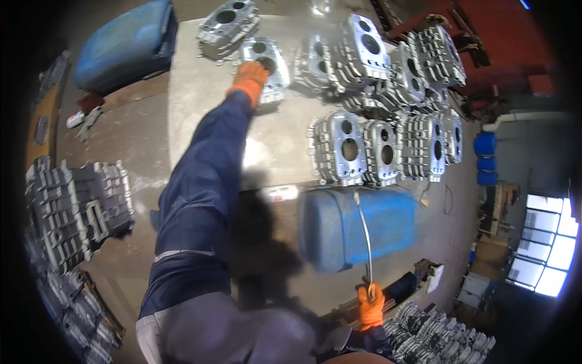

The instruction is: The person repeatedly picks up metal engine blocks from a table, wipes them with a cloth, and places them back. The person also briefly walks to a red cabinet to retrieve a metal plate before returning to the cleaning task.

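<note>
My left hand (250, 81), in an orange glove, reaches far forward to a silver cast-metal housing (276, 71) on a pale sheet-topped surface (276, 133). Its fingers curl at the edge of the housing's larger round opening; the fingertips are partly hidden there. Close to my body on the right, my right hand (371, 307), gloved the same, is closed round a long, slightly bent metal rod (365, 233). The rod's far end lies over the blue plastic drum (327, 233). Another housing (227, 27) stands just beyond my left hand.
Several similar housings (350, 145) crowd the surface's right side, some stacked. A second blue drum (124, 45) lies at the far left. More castings are piled at the left (79, 209) and lower right (436, 337). A red metal structure (503, 54) stands at the far right.
</note>
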The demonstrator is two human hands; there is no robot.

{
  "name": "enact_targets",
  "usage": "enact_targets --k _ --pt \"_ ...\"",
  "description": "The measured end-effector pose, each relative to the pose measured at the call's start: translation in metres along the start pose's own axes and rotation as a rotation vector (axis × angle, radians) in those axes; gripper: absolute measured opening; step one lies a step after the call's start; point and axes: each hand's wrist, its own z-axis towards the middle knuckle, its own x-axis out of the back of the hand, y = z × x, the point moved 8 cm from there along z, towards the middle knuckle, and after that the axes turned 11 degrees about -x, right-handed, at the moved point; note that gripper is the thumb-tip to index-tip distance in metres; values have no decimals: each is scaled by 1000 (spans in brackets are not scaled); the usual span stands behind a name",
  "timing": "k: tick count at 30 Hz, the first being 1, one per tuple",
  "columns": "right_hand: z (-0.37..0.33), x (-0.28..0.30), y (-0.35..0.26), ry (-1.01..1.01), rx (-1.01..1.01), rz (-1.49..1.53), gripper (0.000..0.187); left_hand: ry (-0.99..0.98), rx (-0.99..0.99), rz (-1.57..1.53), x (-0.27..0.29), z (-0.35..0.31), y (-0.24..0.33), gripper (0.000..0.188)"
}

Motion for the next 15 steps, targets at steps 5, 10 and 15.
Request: enact_targets --k 5,10,15 --pt "-33 35 52 36 -219 109 34 -38 7 29 -40 22 -17 32" --pt "-31 32 96 55 -324 215 30 -415 24 38 -28 -34 36 60" --pt "-24 45 102 120 -268 232 32 -177 13 -280 4 -158 70 74"
